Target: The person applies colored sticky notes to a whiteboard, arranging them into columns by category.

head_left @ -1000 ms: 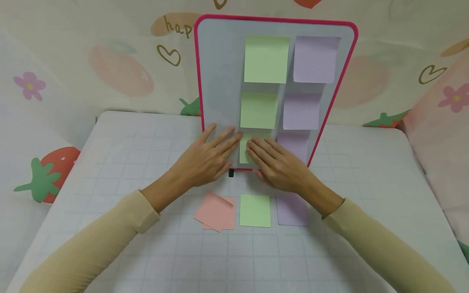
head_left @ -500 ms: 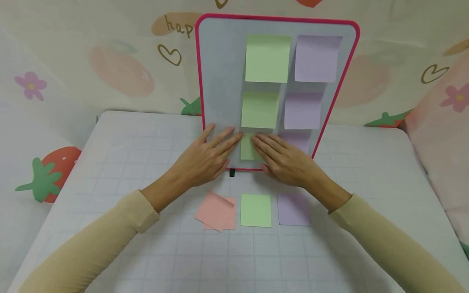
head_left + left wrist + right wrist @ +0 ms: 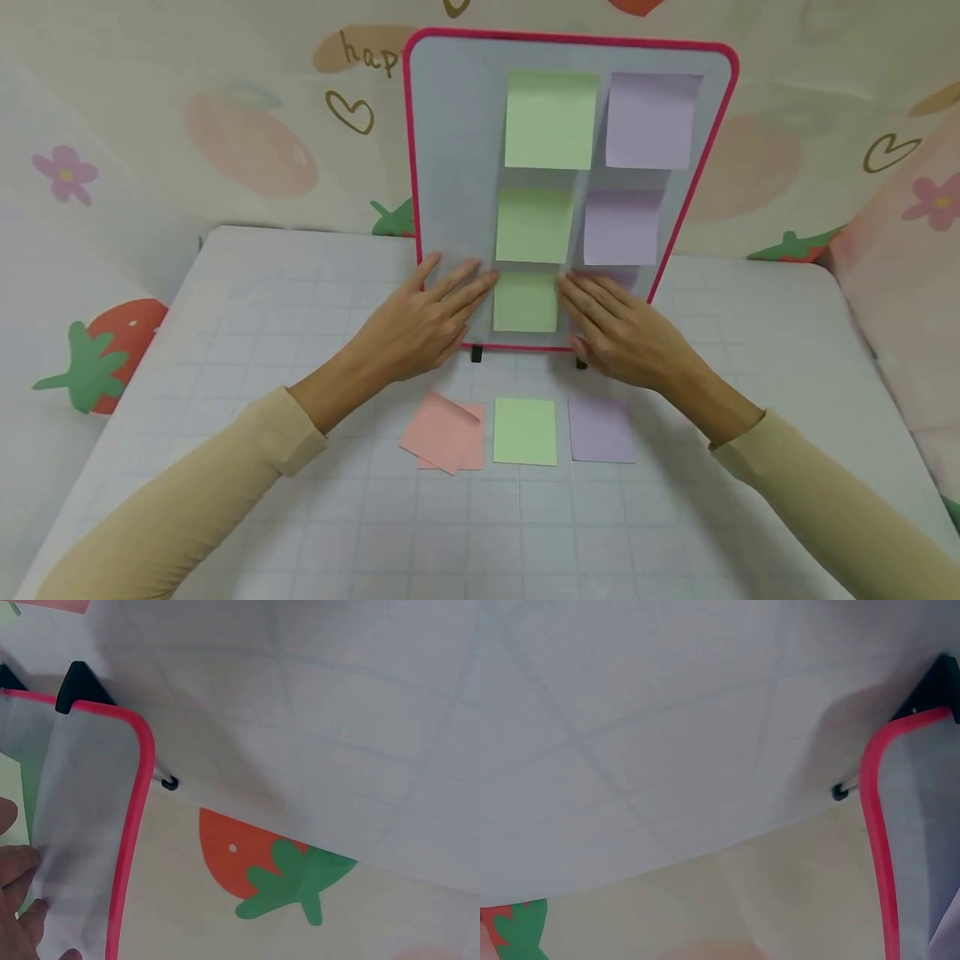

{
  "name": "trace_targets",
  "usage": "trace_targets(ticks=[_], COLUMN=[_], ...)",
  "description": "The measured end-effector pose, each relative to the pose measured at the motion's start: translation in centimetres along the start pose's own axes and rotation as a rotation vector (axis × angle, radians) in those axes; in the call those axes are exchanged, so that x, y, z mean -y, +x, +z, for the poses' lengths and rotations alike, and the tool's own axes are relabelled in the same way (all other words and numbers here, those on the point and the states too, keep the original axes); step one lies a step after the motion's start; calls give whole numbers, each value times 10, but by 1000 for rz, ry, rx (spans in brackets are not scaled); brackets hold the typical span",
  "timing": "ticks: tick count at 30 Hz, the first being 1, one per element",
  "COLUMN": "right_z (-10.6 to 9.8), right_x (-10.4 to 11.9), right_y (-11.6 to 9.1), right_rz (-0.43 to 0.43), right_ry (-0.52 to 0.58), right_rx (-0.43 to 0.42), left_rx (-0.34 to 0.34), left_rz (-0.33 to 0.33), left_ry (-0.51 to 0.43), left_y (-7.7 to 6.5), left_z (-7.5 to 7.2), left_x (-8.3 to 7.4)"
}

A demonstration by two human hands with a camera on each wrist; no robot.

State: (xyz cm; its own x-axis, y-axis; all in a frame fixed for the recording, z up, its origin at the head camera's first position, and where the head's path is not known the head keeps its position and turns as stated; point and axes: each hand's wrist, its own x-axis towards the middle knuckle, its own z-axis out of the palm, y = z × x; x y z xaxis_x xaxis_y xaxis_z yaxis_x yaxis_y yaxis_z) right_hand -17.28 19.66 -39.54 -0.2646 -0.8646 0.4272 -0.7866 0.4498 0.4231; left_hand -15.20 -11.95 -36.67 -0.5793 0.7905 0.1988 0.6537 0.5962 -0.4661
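A whiteboard (image 3: 457, 150) with a pink-red frame stands upright on the table. Sticky notes are on it in two columns, green and purple. My left hand (image 3: 420, 321) rests with its fingers spread on the lower left of the board, fingertips by the left edge of the lowest green note (image 3: 525, 302). At that note's right edge are the fingertips of my right hand (image 3: 626, 329), whose straight fingers lie on the board. This hand covers most of the lowest purple note (image 3: 621, 273). In the left wrist view, fingers (image 3: 16, 870) touch the board near a green note.
On the table in front of the board lie two overlapping pink notes (image 3: 442, 433), a green note (image 3: 525, 432) and a purple note (image 3: 602, 430). Black feet (image 3: 476, 354) support the board's lower edge. A patterned backdrop (image 3: 255, 142) hangs behind the table.
My right hand has slid rightward from the lowest green note to its right edge, uncovering that note and now hiding more of the lowest purple one. The left hand has stayed in place.
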Motion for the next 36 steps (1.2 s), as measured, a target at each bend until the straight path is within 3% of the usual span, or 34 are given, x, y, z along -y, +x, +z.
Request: trace_targets(ticks=[7, 16, 24, 27, 33, 36], right_z=[0, 7, 8, 5, -6, -8], right_x=[5, 14, 20, 29, 63, 85], right_y=[4, 21, 15, 13, 14, 19], right_rz=[-11, -35, 1, 25, 63, 43], right_ry=[-10, -38, -8, 35, 199, 284], right_rx=[-34, 13, -8, -16, 6, 21], left_rx=[12, -22, 32, 53, 103, 139], left_rz=[40, 73, 74, 67, 52, 33], left_ry=[0, 56, 59, -9, -315, -412], left_y=[-2, 3, -4, -17, -52, -68], left_z=[1, 6, 3, 1, 3, 8], left_x=[-2, -10, -10, -11, -22, -28])
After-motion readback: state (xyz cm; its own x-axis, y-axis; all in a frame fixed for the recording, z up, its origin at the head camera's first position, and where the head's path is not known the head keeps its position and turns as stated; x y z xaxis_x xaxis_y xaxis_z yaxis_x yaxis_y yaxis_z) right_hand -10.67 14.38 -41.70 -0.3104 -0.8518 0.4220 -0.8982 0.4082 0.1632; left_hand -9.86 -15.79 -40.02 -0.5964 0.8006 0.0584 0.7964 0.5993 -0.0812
